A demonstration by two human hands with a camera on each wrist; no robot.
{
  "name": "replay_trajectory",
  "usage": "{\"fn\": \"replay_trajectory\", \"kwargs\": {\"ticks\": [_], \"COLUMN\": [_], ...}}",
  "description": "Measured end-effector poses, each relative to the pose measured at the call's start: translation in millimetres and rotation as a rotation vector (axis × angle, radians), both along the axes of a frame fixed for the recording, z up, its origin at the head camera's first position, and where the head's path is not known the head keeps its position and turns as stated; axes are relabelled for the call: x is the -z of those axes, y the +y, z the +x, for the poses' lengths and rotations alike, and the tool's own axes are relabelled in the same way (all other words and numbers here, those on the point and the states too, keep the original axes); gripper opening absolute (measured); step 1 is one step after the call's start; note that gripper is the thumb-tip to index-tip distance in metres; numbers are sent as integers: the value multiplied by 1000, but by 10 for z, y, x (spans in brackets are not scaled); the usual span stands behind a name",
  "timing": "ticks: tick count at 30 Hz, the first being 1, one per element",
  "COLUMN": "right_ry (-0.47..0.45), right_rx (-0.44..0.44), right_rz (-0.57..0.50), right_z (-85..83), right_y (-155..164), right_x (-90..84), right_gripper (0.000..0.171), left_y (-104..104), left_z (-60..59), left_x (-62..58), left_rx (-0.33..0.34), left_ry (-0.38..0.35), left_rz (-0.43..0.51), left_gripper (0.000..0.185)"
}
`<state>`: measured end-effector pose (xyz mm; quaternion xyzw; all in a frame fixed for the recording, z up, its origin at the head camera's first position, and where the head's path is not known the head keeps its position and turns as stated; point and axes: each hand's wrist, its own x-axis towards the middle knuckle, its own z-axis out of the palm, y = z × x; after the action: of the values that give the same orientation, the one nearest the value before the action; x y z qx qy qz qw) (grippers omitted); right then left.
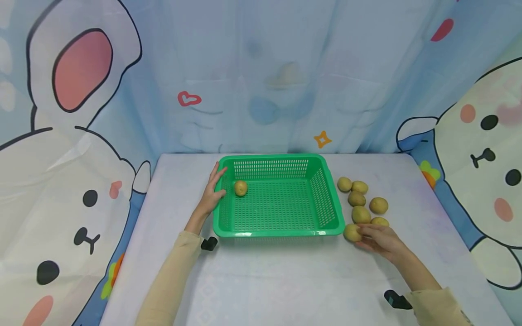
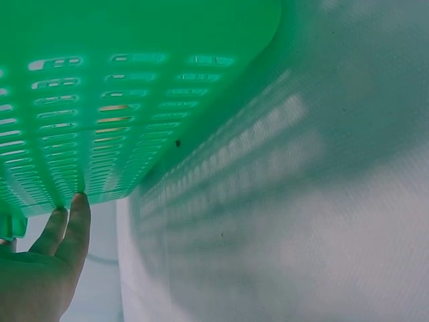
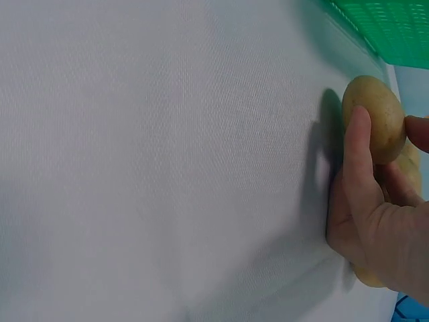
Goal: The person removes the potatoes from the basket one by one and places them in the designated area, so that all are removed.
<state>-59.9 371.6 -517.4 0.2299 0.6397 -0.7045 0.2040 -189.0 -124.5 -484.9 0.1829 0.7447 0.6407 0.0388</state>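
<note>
A green plastic basket (image 1: 269, 203) with slotted walls stands on the table, one potato (image 1: 240, 188) inside near its left end. My left hand (image 1: 211, 194) rests on the basket's left side, thumb and a finger over the rim. In the left wrist view, two straight fingers (image 2: 75, 231) touch the outer wall. Just outside the basket's front right corner, my right hand (image 1: 381, 241) pinches a potato (image 3: 377, 121) between thumb and fingertips. Several other potatoes (image 1: 361, 214) lie loosely grouped right of the basket, close beyond that hand.
A white cloth (image 1: 277, 280) covers the table. Behind its back edge hangs a light blue printed curtain (image 1: 253, 122), with cartoon rabbits on both sides. Small black devices (image 1: 209, 244) show at each wrist.
</note>
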Motion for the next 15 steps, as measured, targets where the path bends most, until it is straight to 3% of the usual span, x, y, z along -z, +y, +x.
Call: {"fn": "replay_trajectory", "kwargs": {"ticks": [8, 15], "right_ry": [-2, -36], "right_rx": [21, 32], "right_rz": [24, 77], "right_z": [16, 27], "right_y": [11, 35], "right_x": [-11, -44], "right_gripper": [11, 40], "left_y": [1, -4], "left_z": [-16, -5], "left_x": [3, 5], "left_rx": [6, 8], "left_ry": [7, 9], "left_rz": [1, -3], "left_gripper": [76, 76]}}
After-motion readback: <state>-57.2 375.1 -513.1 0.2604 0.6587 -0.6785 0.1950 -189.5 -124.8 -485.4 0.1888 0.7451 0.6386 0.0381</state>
